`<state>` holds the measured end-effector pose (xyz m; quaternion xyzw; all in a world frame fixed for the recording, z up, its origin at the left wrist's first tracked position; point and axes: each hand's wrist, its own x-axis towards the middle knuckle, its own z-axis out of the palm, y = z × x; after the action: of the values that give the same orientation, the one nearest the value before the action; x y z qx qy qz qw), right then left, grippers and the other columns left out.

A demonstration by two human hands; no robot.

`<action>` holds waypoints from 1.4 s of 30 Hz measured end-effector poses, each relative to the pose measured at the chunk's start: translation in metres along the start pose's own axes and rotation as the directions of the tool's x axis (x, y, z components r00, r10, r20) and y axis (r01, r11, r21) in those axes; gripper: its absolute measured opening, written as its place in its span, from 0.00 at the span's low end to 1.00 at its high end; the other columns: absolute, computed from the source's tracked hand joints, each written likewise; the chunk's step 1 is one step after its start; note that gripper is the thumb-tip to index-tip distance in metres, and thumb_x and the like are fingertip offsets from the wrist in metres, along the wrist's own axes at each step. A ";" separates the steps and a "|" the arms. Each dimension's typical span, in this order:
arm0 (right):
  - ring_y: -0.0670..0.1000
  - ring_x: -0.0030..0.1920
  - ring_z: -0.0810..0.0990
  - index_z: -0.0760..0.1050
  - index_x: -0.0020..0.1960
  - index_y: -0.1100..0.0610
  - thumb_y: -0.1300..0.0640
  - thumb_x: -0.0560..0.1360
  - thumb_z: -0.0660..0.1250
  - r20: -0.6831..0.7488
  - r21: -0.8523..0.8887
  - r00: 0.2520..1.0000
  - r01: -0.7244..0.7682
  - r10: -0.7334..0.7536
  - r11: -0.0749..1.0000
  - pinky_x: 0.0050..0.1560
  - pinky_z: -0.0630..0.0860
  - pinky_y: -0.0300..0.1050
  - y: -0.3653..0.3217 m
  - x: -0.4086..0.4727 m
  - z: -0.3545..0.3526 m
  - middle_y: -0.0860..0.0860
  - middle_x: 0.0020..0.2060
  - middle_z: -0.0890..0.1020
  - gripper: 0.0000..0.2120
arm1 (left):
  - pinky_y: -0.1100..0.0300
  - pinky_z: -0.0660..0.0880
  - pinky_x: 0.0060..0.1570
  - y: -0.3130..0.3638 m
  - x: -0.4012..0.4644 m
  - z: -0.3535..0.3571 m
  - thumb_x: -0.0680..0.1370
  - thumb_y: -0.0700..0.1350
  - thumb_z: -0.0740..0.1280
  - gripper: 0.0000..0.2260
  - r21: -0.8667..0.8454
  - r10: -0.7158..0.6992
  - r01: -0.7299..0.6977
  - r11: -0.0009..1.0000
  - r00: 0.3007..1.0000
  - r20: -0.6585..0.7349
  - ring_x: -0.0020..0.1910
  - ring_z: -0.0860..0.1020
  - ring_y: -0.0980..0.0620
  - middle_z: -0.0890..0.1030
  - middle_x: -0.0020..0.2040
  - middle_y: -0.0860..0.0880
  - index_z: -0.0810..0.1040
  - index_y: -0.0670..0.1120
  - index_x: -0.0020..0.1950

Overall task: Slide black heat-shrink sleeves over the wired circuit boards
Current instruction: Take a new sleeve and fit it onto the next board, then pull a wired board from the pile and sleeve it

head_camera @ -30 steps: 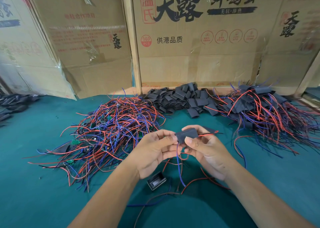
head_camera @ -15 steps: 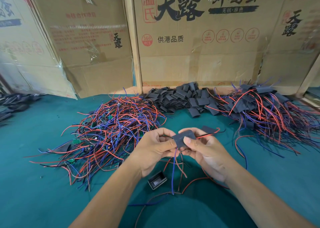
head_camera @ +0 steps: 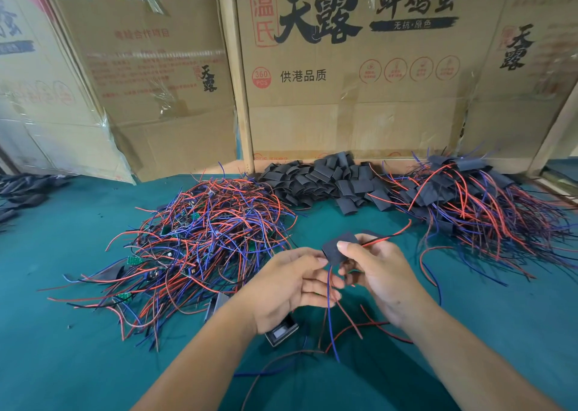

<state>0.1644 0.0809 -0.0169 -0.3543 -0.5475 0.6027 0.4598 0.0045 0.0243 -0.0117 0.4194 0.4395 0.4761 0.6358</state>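
My right hand [head_camera: 380,273] pinches a black heat-shrink sleeve [head_camera: 336,248] between thumb and fingers; a red wire sticks out of its far end. Blue and red wires [head_camera: 330,298] hang from its near end, and my left hand [head_camera: 291,288] holds them just below the sleeve. The board inside is hidden. A tangle of unsleeved wired boards [head_camera: 200,238] lies at left. A heap of loose black sleeves [head_camera: 325,182] sits at the back. At right is a pile of sleeved boards [head_camera: 475,204].
Everything lies on a green cloth [head_camera: 62,348]. A small black display module [head_camera: 281,334] rests under my left wrist, loose wires around it. Cardboard boxes [head_camera: 344,97] wall off the back. More dark pieces [head_camera: 18,191] lie at the far left edge.
The sleeve has slid up off the hanging wires toward the right hand, and my left hand has dropped lower onto the wires.
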 end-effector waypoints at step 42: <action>0.58 0.49 0.80 0.70 0.44 0.54 0.35 0.75 0.61 -0.016 -0.997 0.998 -0.020 -0.054 -0.068 0.40 0.70 0.47 -0.007 0.180 -0.040 0.53 0.42 0.76 0.22 | 0.65 0.54 0.24 -0.007 0.014 -0.022 0.82 0.45 0.63 0.11 0.122 0.152 -0.121 0.985 0.945 -0.290 0.25 0.54 0.54 0.60 0.27 0.52 0.77 0.44 0.41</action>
<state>0.1441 0.2640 -0.0026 -0.5861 -0.8067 -0.0034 0.0759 -0.0125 0.0394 -0.0268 0.4042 0.5240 0.5535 0.5057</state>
